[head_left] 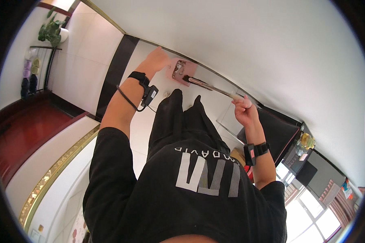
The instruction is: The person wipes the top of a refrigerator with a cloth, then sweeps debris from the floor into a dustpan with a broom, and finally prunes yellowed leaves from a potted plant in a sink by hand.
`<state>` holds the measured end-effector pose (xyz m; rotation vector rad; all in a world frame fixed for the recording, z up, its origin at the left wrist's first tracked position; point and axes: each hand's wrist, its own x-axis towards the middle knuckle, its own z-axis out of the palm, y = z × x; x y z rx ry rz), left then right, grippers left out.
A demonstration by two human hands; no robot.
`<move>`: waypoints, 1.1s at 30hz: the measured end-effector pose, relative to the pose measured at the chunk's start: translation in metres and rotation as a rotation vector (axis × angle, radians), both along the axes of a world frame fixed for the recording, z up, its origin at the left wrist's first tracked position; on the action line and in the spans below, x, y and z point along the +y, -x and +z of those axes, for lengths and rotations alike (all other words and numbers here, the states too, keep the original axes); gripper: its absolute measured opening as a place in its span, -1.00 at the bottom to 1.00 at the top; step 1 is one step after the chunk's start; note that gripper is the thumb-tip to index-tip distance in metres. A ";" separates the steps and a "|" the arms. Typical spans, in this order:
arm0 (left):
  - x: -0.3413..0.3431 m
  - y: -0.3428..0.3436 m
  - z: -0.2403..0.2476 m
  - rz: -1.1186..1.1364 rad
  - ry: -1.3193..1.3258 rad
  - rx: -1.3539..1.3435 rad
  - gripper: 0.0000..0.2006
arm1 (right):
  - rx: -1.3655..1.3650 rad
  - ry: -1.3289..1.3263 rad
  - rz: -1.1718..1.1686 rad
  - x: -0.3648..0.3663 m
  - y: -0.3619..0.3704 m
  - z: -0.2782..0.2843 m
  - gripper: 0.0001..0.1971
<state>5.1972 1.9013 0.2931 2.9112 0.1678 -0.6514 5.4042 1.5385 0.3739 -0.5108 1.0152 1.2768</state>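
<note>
My left hand is closed, reaching out at the upper middle beside a pink dustpan. Its fingers seem wrapped round the dustpan's handle, which the hand mostly hides. Grey, fluffy debris lies inside the pan. On the right, my right hand grips the pale end of a broom's long handle. The broom slants up and left from that hand, and its dark bristles touch or overlap the pan's edge. Both of my wrists wear black straps with small boxes.
A white wall runs along the far and right side of the pale tiled floor. Right of my right hand stands a black padded seat. To the left are a dark floor strip, a shoe rack and a potted plant.
</note>
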 end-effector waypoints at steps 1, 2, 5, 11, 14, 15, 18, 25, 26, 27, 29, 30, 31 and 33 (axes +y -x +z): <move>0.005 -0.006 0.001 0.007 -0.103 -0.033 -0.87 | 0.028 -0.029 0.010 0.012 -0.011 -0.008 -0.61; 0.004 -0.008 0.000 0.002 -0.189 -0.076 -0.88 | 0.032 -0.018 0.020 0.018 -0.013 -0.013 -0.61; -0.002 -0.010 0.002 0.103 -0.076 -0.278 -0.82 | -0.013 -0.093 0.021 0.043 -0.038 -0.031 -0.66; -0.030 0.022 0.031 0.790 -0.021 -0.850 -0.62 | -0.283 -0.238 -0.115 0.139 -0.110 -0.061 -0.78; -0.076 0.106 0.029 1.099 -0.035 -0.802 -0.64 | -0.395 -0.267 -0.155 0.178 -0.124 -0.074 -0.74; -0.096 0.121 0.032 1.252 0.077 -0.789 -0.67 | -0.499 -0.221 -0.128 0.181 -0.133 -0.084 -0.74; -0.188 0.187 0.026 1.682 0.164 -0.718 -0.74 | -0.501 -0.428 0.009 0.166 -0.125 -0.102 -0.74; -0.396 0.229 0.024 2.093 0.171 -0.467 -0.74 | -1.288 -0.100 0.614 0.174 -0.132 -0.161 -0.44; -0.433 0.232 0.010 2.108 0.157 -0.465 -0.72 | -1.286 -0.061 0.783 0.172 -0.123 -0.147 -0.41; -0.458 0.222 -0.002 2.168 0.184 -0.488 -0.72 | -1.368 0.004 0.835 0.168 -0.110 -0.123 -0.41; -0.466 0.210 -0.007 2.223 0.190 -0.537 -0.71 | -1.455 0.094 0.841 0.176 -0.133 -0.122 -0.46; -0.466 0.209 -0.007 2.215 0.184 -0.526 -0.71 | -1.560 0.141 0.876 0.176 -0.139 -0.118 -0.51; -0.462 0.213 -0.008 2.216 0.160 -0.520 -0.70 | -1.626 0.140 0.901 0.186 -0.140 -0.118 -0.55; -0.459 0.224 -0.002 2.230 0.157 -0.520 -0.68 | -1.711 0.084 0.879 0.198 -0.141 -0.118 -0.51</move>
